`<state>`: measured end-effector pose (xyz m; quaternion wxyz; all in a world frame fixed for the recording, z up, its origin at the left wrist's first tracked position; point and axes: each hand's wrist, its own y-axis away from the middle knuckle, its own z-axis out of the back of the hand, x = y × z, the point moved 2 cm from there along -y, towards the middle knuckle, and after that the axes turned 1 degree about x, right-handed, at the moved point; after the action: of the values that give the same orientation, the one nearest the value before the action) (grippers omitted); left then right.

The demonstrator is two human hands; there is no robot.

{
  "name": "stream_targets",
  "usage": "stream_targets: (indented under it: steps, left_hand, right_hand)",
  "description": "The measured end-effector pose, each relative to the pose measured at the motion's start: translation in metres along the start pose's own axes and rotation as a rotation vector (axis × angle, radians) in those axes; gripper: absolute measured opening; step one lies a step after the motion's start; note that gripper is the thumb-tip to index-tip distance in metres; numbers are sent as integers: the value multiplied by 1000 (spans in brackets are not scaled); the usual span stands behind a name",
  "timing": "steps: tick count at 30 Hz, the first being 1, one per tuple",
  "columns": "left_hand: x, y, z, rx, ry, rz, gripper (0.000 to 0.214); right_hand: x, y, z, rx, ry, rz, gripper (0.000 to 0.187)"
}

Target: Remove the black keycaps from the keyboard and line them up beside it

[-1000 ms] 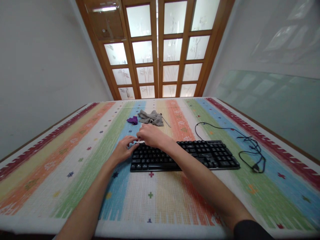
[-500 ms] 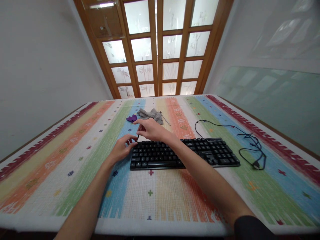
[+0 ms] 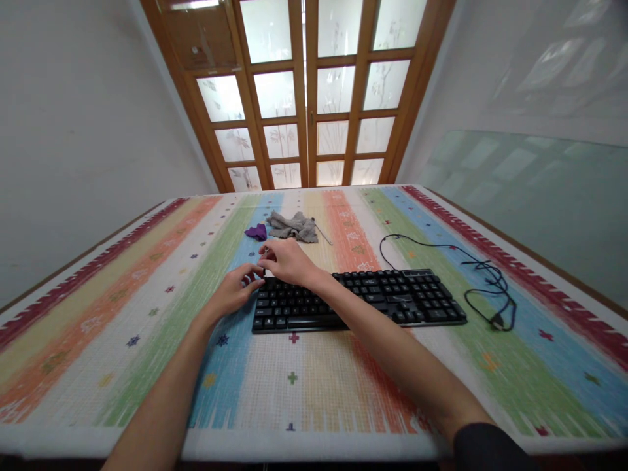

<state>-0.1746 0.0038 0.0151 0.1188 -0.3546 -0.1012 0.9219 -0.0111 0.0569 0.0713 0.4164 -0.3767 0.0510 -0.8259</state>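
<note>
A black full-size keyboard (image 3: pixel 314 322) lies flat on the striped tablecloth in front of me. At its far left corner is my left hand (image 3: pixel 236 288), fingers curled, with thumb and index finger gripping that corner. My right hand (image 3: pixel 289 261) reaches across from the right, just over the same corner. Its fingers are pinched together on a thin dark stick-like thing whose tip points down at the corner keys; the fingers hide most of it, and its kind does not show. My right forearm covers part of the middle keys.
Beyond my hands lie a crumpled grey cloth (image 3: pixel 294 227) and a small purple cloth (image 3: pixel 256 231). A thin light rod (image 3: pixel 324 234) lies beside the grey cloth. The keyboard's black cable (image 3: pixel 490 281) loops on the right. Walls flank the table (image 3: pixel 161 392).
My right hand has lowered slightly toward the keyboard corner, and its fingers now cover more of the thin dark stick. My left hand stays at the corner. The view has shifted a little.
</note>
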Motion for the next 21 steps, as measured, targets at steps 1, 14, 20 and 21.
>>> stream_targets:
  steps: [1, 14, 20, 21]
  left_hand:
    - [0, 0, 0, 3, 6, 8, 27]
    - [0, 1, 5, -27, 16, 57, 32]
    - [-2, 1, 2, -30, -18, 53, 29]
    - [-2, 1, 2, -29, -20, 52, 30]
  right_hand:
    - [-1, 0, -1, -15, -19, -3, 14]
    - [-9, -1, -19, -45, -52, 7, 15]
    - [-22, -3, -25, -87, -172, -100, 15]
    - [-23, -3, -26, -86, -194, -115, 15]
